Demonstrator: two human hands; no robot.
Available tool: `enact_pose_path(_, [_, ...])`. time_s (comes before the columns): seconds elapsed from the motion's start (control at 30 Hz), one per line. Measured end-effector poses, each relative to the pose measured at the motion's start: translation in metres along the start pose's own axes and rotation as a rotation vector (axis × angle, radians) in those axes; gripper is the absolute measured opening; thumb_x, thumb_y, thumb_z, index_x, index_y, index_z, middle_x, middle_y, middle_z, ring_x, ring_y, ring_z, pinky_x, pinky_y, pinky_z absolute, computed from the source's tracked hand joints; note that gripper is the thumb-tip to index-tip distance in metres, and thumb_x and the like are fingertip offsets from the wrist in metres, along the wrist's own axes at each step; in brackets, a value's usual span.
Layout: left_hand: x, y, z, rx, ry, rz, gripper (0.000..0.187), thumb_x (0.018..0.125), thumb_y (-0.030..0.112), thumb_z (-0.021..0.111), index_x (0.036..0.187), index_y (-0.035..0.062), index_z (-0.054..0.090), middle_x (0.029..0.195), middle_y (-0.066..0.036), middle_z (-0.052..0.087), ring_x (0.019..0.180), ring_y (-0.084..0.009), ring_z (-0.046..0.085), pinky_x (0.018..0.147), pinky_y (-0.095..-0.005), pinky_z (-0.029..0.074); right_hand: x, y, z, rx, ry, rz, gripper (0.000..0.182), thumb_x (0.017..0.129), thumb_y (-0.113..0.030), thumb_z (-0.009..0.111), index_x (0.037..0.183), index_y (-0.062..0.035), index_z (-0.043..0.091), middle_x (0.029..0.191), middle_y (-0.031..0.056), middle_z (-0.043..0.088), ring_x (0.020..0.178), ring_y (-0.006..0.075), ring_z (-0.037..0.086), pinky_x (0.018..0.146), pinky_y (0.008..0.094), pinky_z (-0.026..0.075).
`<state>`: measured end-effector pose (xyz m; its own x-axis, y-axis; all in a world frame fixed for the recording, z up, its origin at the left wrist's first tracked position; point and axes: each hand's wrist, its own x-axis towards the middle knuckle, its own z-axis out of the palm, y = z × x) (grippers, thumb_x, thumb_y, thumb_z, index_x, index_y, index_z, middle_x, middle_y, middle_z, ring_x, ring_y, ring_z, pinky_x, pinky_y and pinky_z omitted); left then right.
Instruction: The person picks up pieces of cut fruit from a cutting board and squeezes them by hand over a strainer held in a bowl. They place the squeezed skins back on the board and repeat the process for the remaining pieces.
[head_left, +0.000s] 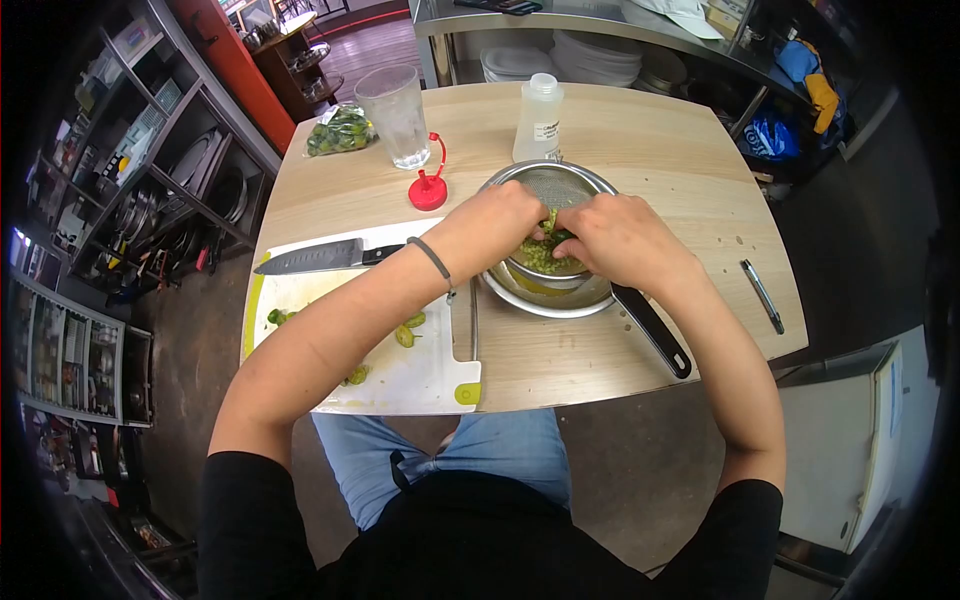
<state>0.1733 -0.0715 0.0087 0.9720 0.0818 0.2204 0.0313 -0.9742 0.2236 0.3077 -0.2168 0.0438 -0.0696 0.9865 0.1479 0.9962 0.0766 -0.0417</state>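
My left hand (pixel 508 212) and my right hand (pixel 622 238) meet over a fine-mesh strainer (pixel 560 184). Their fingers are closed around a piece of green fruit (pixel 549 222), which they partly hide. Beneath them, pale green pulp (pixel 546 257) lies in the mesh. The strainer sits in a metal bowl (pixel 556 307) with yellowish liquid visible in it, and its black handle (pixel 655 335) points toward the front right. Under my left forearm is a white cutting board (pixel 428 378) bearing several cut green fruit pieces (pixel 405 337) and a kitchen knife (pixel 318 256).
Behind the strainer stands a clear bottle (pixel 541 115) without its cap. A red spout cap (pixel 428 190), a tall clear cup (pixel 397 118) and a bag of green fruit (pixel 341 131) are at the back left. A pen (pixel 763 297) lies near the right edge.
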Motion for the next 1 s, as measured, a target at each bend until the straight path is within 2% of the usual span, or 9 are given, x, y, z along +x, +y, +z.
enact_pose_path(0.13, [-0.001,-0.001,-0.001,-0.003,0.009,0.014,0.012,0.078,0.001,0.06,0.087,0.0013,0.069,0.086,-0.018,0.067,0.087,-0.0351,0.065,0.078,-0.0421,0.052,0.001,0.001,0.001,0.024,0.018,-0.03,0.013,0.08,-0.014,0.068,0.087,-0.0037,0.071,0.071,0.0167,0.067,0.073,0.0333,0.067,0.067,0.0436,0.054])
enact_pose_path(0.2, [-0.002,-0.001,-0.003,0.05,0.083,0.057,0.009,0.079,0.006,0.063,0.078,0.0006,0.07,0.078,-0.02,0.067,0.079,-0.0355,0.068,0.071,-0.0415,0.055,0.001,0.0,0.0,0.029,0.018,-0.038,0.011,0.079,-0.01,0.067,0.087,-0.0038,0.071,0.071,0.017,0.066,0.073,0.0338,0.067,0.068,0.0437,0.054])
enact_pose_path(0.27, [-0.002,0.0,-0.003,0.081,0.081,0.081,0.009,0.078,0.006,0.062,0.078,0.0015,0.07,0.077,-0.019,0.067,0.078,-0.0351,0.068,0.07,-0.0412,0.056,0.001,-0.002,0.0,0.051,0.055,-0.015,0.009,0.077,-0.005,0.065,0.084,-0.0035,0.07,0.071,0.0179,0.066,0.072,0.0353,0.066,0.068,0.0446,0.053])
enact_pose_path(0.43, [-0.001,0.007,-0.008,0.14,-0.027,0.027,0.015,0.071,-0.002,0.061,0.084,0.0,0.067,0.086,-0.016,0.067,0.085,-0.0348,0.065,0.076,-0.0417,0.054,0.003,0.0,-0.001,0.105,0.094,-0.038,0.006,0.079,-0.008,0.065,0.08,-0.0028,0.069,0.07,0.0186,0.065,0.07,0.0367,0.065,0.067,0.0457,0.052])
enact_pose_path(0.5, [-0.002,0.006,-0.004,0.175,0.1,0.111,0.009,0.077,0.006,0.062,0.078,0.0048,0.071,0.076,-0.018,0.067,0.073,-0.034,0.068,0.069,-0.0406,0.056,0.003,0.001,-0.001,0.119,0.097,-0.051,0.007,0.08,-0.009,0.066,0.08,-0.0031,0.069,0.07,0.0187,0.065,0.07,0.0371,0.064,0.067,0.046,0.052])
enact_pose_path(0.73, [-0.002,0.008,-0.006,0.175,0.132,0.074,0.01,0.076,0.006,0.062,0.078,0.0045,0.071,0.075,-0.018,0.067,0.073,-0.0337,0.068,0.068,-0.0408,0.056,0.005,0.004,0.004,0.126,0.162,-0.063,0.008,0.082,-0.012,0.066,0.079,-0.0051,0.068,0.069,0.0173,0.065,0.068,0.0363,0.064,0.065,0.0462,0.051])
enact_pose_path(0.83, [-0.002,0.011,-0.011,0.176,0.157,0.064,0.009,0.073,0.005,0.063,0.078,0.0044,0.07,0.076,-0.018,0.067,0.074,-0.0334,0.068,0.069,-0.0415,0.056,0.006,0.001,0.0,0.108,0.167,-0.052,0.007,0.082,-0.012,0.066,0.079,-0.0055,0.067,0.069,0.0167,0.065,0.067,0.0364,0.064,0.064,0.0462,0.051])
enact_pose_path(0.9, [-0.003,0.014,-0.014,0.148,0.144,0.032,0.016,0.064,-0.003,0.06,0.078,0.0009,0.066,0.08,-0.016,0.066,0.079,-0.0352,0.065,0.072,-0.0432,0.054,0.005,0.001,-0.002,0.111,0.181,-0.058,0.006,0.082,-0.011,0.066,0.08,-0.0057,0.067,0.068,0.0165,0.065,0.067,0.0365,0.064,0.064,0.0462,0.051])
enact_pose_path(1.0, [-0.003,0.014,-0.016,0.143,0.204,0.04,0.015,0.064,-0.003,0.06,0.077,0.0011,0.066,0.078,-0.016,0.066,0.078,-0.0348,0.065,0.071,-0.043,0.054,0.006,0.001,-0.007,0.127,0.206,-0.07,0.004,0.081,-0.009,0.066,0.081,-0.0054,0.067,0.068,0.0166,0.064,0.066,0.0361,0.063,0.063,0.0457,0.051])
